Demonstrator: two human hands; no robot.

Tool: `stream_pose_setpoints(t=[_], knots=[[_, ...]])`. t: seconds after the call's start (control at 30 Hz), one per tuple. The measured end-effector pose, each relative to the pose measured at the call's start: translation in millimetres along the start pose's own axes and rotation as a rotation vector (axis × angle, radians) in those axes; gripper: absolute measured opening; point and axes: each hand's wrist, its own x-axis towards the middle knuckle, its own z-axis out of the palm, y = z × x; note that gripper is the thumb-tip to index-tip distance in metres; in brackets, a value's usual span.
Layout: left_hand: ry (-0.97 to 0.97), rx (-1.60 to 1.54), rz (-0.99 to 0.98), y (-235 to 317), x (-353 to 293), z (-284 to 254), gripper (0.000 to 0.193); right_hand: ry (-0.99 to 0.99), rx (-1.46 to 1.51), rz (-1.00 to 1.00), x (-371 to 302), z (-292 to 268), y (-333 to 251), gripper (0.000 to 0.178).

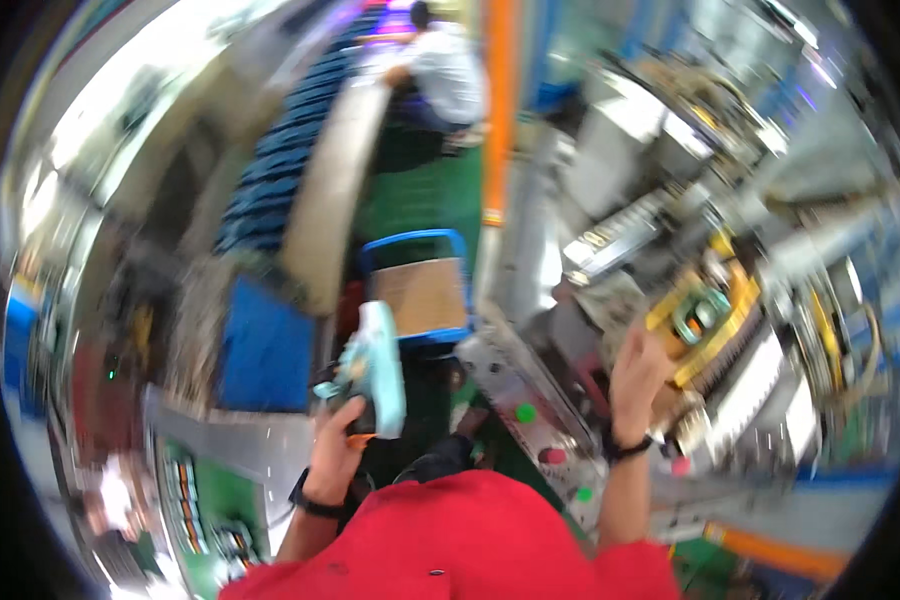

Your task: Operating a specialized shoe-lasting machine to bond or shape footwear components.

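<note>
My left hand (pixel 335 452) is closed on a light teal and white plastic part (pixel 382 372), held up in front of my body at the left. Dark and orange bits show at its lower end by my fingers; its exact kind is blurred. On the right, my right hand (pixel 638 380) reaches over the machine, just beside a yellow fixture (pixel 742 305). A round green ring-shaped piece (pixel 703 317) sits in that fixture. Motion smears the right fingers, and I cannot tell whether they touch or hold anything.
A blue-framed cart with a brown board (pixel 420 297) stands ahead on the green floor. Left of it run a ribbed dark blue conveyor (pixel 285 150) and a blue panel (pixel 265 345). An orange post (pixel 498 110) rises ahead; a person in white (pixel 450 75) is farther off.
</note>
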Motion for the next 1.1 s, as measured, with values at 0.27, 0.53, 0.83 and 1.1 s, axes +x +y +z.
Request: stream_pose_setpoints(t=[0.27, 0.53, 0.83, 1.1], knots=[[0.086, -0.228, -0.244, -42.6, -60.8, -57.0, 0.023, -0.507, 0.121, -0.134, -175.1, 130.0, 22.5, 0.018], [0.728, -0.219, -0.128, -75.0, -86.7, -222.5, 0.025, -0.225, 0.225, -0.332, -149.6, 155.3, 9.7, 0.012], [1.209, -0.334, 0.136, -99.2, -77.6, -509.2, 0.039, -0.299, 0.674, -0.967, 6.0, 84.9, -482.1, 0.025], [1.640, 0.439, 0.032, -138.0, -48.6, -696.9, 0.061, 0.184, 0.310, -2.009, -54.3, 82.6, -919.5, 0.058]])
